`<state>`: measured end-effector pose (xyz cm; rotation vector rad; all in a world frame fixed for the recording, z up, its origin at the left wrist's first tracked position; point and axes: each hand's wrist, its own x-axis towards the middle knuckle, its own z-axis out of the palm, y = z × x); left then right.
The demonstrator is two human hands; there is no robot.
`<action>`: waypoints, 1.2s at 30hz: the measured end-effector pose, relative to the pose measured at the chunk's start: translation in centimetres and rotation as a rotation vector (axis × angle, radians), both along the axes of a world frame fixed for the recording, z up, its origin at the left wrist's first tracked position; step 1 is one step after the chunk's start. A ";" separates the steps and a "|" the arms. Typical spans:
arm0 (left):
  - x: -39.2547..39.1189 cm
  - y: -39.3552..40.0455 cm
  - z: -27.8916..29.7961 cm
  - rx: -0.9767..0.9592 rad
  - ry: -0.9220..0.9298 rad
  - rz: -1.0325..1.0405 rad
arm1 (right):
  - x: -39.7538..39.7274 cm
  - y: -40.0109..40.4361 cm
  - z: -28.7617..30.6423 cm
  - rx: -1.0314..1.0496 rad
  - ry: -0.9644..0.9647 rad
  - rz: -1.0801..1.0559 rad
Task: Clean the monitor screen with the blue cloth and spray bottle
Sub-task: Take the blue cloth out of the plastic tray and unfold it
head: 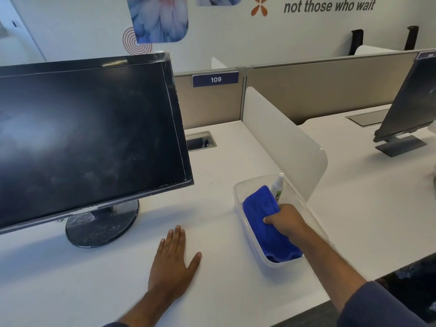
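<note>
A black monitor [89,138] with a dusty, smeared screen stands on a round base at the left of the white desk [212,291]. To its right sits a clear plastic tub [238,197]. Inside the tub lies a folded blue cloth [259,208], and a small white spray bottle [278,187] stands at the tub's far end. My right hand [285,223] reaches into the tub with its fingers closed on the cloth. My left hand [173,263] rests flat on the desk in front of the monitor, fingers spread, holding nothing.
A white divider panel [283,142] rises just behind and right of the tub. A cable port [200,140] is cut into the desk behind the monitor. A second monitor [408,107] stands on the neighbouring desk at the far right. Beige partitions line the back.
</note>
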<state>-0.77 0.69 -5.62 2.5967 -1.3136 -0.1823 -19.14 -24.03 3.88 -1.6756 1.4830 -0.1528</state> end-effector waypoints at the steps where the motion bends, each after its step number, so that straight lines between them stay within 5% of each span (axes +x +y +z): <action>1: 0.0 0.0 0.0 0.002 0.000 0.000 | -0.1 0.2 0.6 -0.024 -0.033 0.013; 12: 1.3 -0.5 2.3 0.090 0.165 0.024 | -0.2 4.5 10.1 -0.346 -0.298 0.088; 18: 2.2 -0.3 8.0 -0.179 0.370 0.172 | 2.9 8.3 12.6 -0.352 -0.402 0.132; 25: 0.9 1.6 15.2 -0.626 0.516 0.324 | 7.0 13.8 10.8 -0.278 -0.463 0.208; 31: 0.7 5.2 16.3 -0.722 0.951 0.321 | 10.3 19.3 7.6 -0.094 -0.591 0.408; 36: 1.8 7.9 16.0 -0.776 1.108 0.423 | 11.8 22.5 6.1 0.193 -0.621 0.445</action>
